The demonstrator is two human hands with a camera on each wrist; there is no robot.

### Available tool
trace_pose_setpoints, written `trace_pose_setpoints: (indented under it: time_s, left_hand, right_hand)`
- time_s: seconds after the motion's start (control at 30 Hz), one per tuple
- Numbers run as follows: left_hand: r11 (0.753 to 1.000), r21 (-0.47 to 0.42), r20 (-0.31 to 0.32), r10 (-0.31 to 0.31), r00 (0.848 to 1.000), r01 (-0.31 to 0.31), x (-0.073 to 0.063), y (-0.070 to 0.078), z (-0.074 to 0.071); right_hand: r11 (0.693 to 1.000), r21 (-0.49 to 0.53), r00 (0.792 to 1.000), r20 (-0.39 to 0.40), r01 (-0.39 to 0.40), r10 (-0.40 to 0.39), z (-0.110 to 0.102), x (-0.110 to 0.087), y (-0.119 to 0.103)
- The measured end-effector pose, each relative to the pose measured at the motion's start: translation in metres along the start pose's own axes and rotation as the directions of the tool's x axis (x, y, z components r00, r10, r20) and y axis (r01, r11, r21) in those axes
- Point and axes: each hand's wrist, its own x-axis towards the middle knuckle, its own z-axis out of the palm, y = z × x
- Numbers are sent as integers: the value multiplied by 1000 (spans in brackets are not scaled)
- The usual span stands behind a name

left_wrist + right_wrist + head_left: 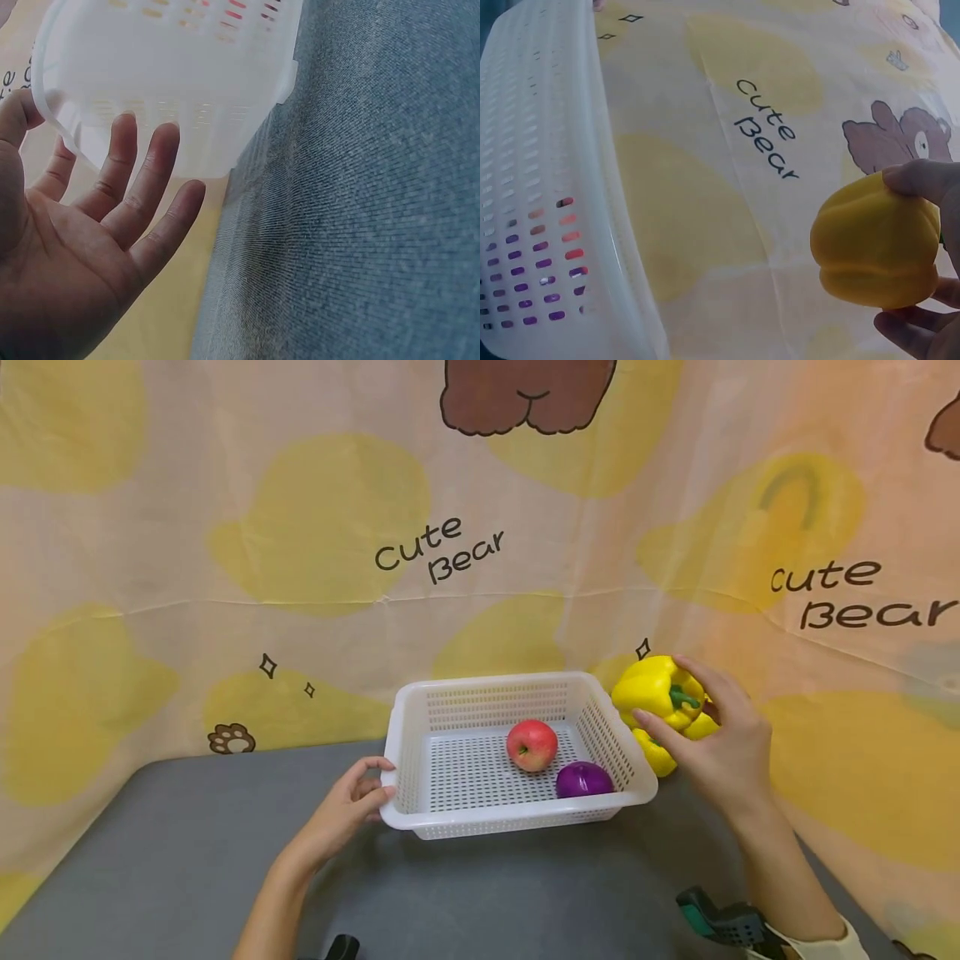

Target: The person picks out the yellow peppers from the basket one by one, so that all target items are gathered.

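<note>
A white plastic basket with slotted walls stands mid-table, holding a red apple and a shiny purple, rounded item whose kind is unclear. My left hand pinches its left rim between thumb and fingers; in the left wrist view the other fingers spread beside the wall. At the basket's right, my right hand grips a yellow bell pepper with a green stem, raised to about rim height. The right wrist view shows the same bell pepper between thumb and fingers, apart from the basket.
More yellow peppers lie on the grey table behind and below the held one, partly hidden. A printed cloth with bears and lettering hangs right behind the table and along its right side.
</note>
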Motion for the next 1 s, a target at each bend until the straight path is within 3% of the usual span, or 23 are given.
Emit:
trace_pose_setpoints:
  time_s: [0.13, 0.33, 0.57, 0.87, 1.0]
  left_hand:
    - [1000, 10, -5, 5, 1000, -5, 0, 1, -2]
    - [1000, 19, -11, 4, 1000, -3, 0, 1, -4]
    - [1000, 30, 1, -4, 1000, 4, -1, 3, -3]
    - [1000, 17, 15, -3, 1000, 3, -1, 1, -3]
    - [1000, 12, 23, -1, 1000, 1, -1, 0, -1]
  right_hand:
    - [996, -8, 996, -13, -83, 83, -4, 1, 4]
    - [989, -18, 989, -25, -145, 145, -8, 5, 13]
    - [968, -17, 966, -76, -249, 247, -17, 9, 24]
    - [974, -82, 970, -140, -210, 197, -27, 13, 41]
    - [969, -77, 964, -146, -233, 220, -31, 13, 47]
